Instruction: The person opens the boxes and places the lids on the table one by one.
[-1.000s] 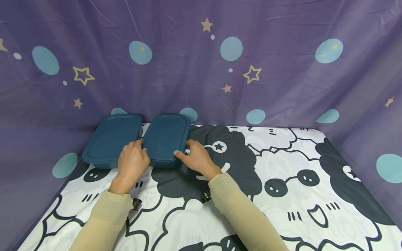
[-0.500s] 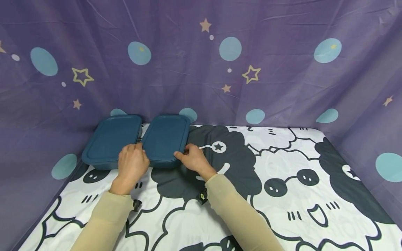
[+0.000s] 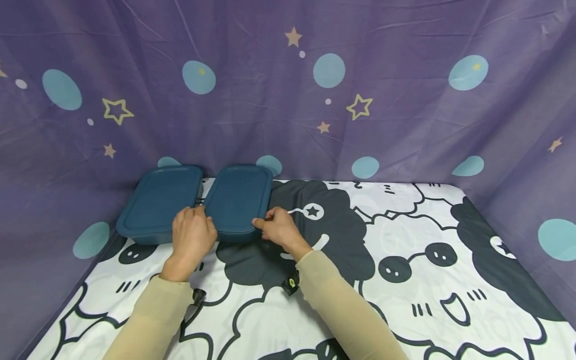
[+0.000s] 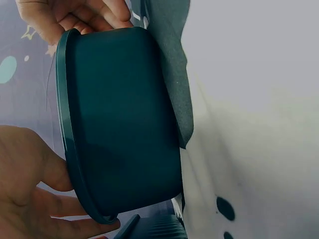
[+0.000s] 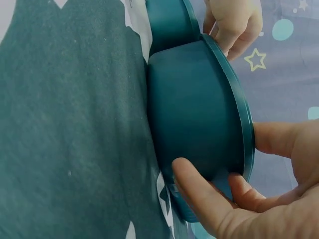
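Observation:
Two dark blue-teal lidded storage containers lie side by side at the back left of the head view. My hands are at the right one, whose tall smooth side wall and rimmed lid show in the left wrist view. My left hand holds its front left corner, with the thumb at the lid's edge and fingers reaching into the gap between containers. At the front right corner my right hand grips it, thumb on the lid's rim and fingers along the side wall. The left container stands just beside my left hand.
A purple curtain with stars and blue dots hangs right behind the containers. The surface beneath is covered by a black-and-white cartoon sheep cloth. Small dark devices are at both wrists.
Both hands stay at the same corners of the right container. My right thumb has slid slightly right toward the corner, and my left hand has shifted a little. The containers have hardly moved.

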Available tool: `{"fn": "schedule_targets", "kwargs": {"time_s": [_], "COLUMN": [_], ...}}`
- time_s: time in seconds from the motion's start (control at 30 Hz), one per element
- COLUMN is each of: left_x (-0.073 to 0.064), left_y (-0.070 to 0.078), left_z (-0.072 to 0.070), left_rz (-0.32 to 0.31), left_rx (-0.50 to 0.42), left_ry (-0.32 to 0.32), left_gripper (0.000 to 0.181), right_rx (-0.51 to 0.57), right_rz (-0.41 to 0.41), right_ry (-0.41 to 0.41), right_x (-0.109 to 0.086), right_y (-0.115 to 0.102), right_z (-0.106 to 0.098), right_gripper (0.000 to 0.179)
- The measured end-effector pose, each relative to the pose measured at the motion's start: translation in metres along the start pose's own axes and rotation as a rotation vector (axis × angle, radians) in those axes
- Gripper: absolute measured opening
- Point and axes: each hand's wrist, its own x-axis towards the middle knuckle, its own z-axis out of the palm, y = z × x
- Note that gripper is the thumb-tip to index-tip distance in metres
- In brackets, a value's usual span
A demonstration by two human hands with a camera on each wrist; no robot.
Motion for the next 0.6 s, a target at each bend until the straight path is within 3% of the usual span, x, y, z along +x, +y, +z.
{"fn": "schedule_targets", "kwargs": {"time_s": [0.23,0.47,0.6], "left_x": [0.0,0.001,0.001], "left_y": [0.005,0.012,0.011], "left_z": [-0.002,-0.004,-0.004], "left_rz": [-0.041,-0.058,-0.105], "left_rx": [-0.013,-0.089,-0.118], "left_ry": [-0.058,-0.029,-0.077], "left_gripper": [0.033,0.033,0.035], "right_rx": [0.022,0.056,0.084], "right_rz": [0.017,-0.004,-0.021], "right_ry": [-0.025,-0.042,-0.034], "right_x": [0.001,0.0,0.002], "right_y": [0.002,0.003,0.004], "right_z": [-0.007,-0.011,-0.012], "right_gripper": [0.031,0.03,0.032]}}
